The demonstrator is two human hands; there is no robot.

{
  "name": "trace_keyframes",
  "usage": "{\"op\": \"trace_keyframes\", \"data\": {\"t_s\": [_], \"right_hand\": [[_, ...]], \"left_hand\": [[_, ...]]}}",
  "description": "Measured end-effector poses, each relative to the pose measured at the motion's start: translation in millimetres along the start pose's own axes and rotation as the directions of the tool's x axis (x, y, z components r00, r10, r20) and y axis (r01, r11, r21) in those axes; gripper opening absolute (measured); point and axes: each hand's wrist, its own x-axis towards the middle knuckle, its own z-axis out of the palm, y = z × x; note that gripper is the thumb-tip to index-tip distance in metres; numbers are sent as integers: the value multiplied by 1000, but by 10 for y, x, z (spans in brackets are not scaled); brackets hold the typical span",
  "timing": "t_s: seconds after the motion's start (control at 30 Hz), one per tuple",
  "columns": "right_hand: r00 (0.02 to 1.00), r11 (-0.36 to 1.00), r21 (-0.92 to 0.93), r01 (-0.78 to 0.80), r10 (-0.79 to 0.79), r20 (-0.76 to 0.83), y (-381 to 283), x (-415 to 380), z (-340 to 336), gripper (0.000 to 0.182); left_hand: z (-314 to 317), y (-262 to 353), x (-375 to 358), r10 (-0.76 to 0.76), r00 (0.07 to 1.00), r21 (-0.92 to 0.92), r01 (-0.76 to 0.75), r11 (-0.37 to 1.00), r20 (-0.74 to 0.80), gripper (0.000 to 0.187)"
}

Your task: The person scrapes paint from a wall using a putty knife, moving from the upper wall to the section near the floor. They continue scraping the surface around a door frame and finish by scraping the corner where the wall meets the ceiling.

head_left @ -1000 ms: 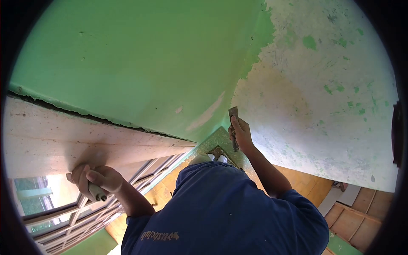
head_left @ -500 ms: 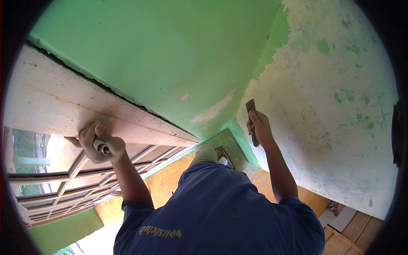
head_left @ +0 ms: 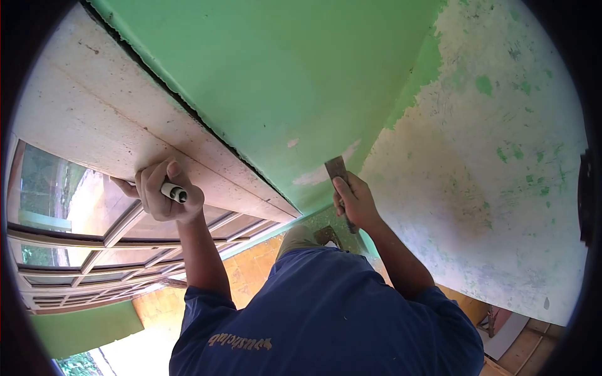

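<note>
My right hand (head_left: 355, 202) grips a scraper (head_left: 336, 168) by its handle, the flat dark blade pointing up. In this view the blade overlaps a pale bare patch (head_left: 311, 177) on the green wall (head_left: 263, 81). My left hand (head_left: 164, 193) is closed around a white tube-like piece (head_left: 174, 192) with a dark hollow end; the rest of it is hidden in the fingers. That hand is close to the pale wooden frame (head_left: 100, 106), just above the window panes.
A mostly stripped whitish wall (head_left: 495, 163) with green flecks stands on the right. Paned windows (head_left: 69, 194) run along the left. Paint flakes litter the floor near the corner, and boards (head_left: 505, 335) lie at lower right.
My right hand has carried the scraper left, from the stripped wall's edge to the pale patch on the green wall. The view has turned; my left hand keeps its grip.
</note>
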Motion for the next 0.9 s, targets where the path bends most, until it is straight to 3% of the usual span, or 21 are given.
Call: {"op": "trace_keyframes", "data": {"t_s": [0.07,0.2,0.27,0.47,0.6,0.77,0.9], "right_hand": [[993,992,-50,118,-117,7,-281,64,189,27],[987,985,-82,151,-146,72,-728,277,457,27],[964,961,-68,266,-264,40,-813,363,534,27],[991,990,-54,132,-134,-22,-537,150,433,27],[991,990,-84,118,-122,-46,-509,219,345,27],[990,989,40,142,-141,-29,-567,302,295,28],[992,993,-9,119,-119,-50,-424,194,232,29]], "left_hand": [[7,-29,-10,13,1000,-9,-13,1000,-11,8],[23,-5,0,3,999,-10,-3,1000,-53,7],[24,-27,9,13,998,-8,-13,1000,-60,7],[-4,-61,-24,27,999,-6,-27,1000,-37,6],[28,-48,-30,29,998,7,-29,1000,-62,10],[14,-30,-34,35,999,23,-34,999,-40,13],[20,-32,-20,35,998,8,-35,999,-52,14]]}}
